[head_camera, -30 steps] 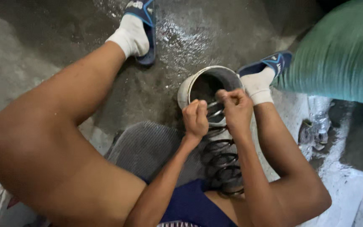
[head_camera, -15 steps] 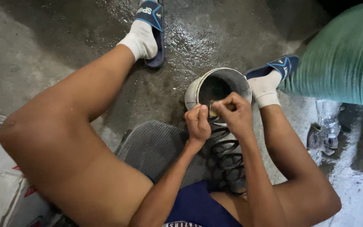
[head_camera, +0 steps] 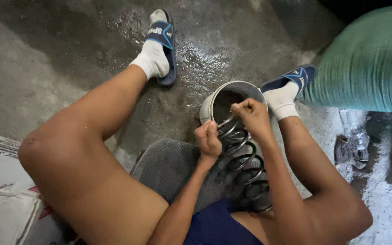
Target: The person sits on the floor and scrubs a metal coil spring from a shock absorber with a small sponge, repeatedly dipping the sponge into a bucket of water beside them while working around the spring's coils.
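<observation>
Shift: since half a second ago both hands sit slightly lower over the coil; the left foot shows further up the floor.
Left hand point(head_camera: 208, 139): fist closed round an upper turn of the dark metal coil spring point(head_camera: 243, 165).
Right hand point(head_camera: 250, 113): fingers curled tight, pinching the spring's top end, just over the pot's mouth.
Spring: stands tilted between the thighs, top end touching the rim of the round grey metal pot point(head_camera: 214, 102), lower turns hidden behind the right forearm.
Pot: lies on its side on the wet concrete floor point(head_camera: 46, 59), mouth toward the person.
Seat: grey ribbed mat point(head_camera: 169, 165) under the person.
Feet: white socks, blue slide sandals point(head_camera: 165, 38).
Nearby: green woven sack point(head_camera: 368, 63) at right; printed cardboard point(head_camera: 1, 190) at left.
</observation>
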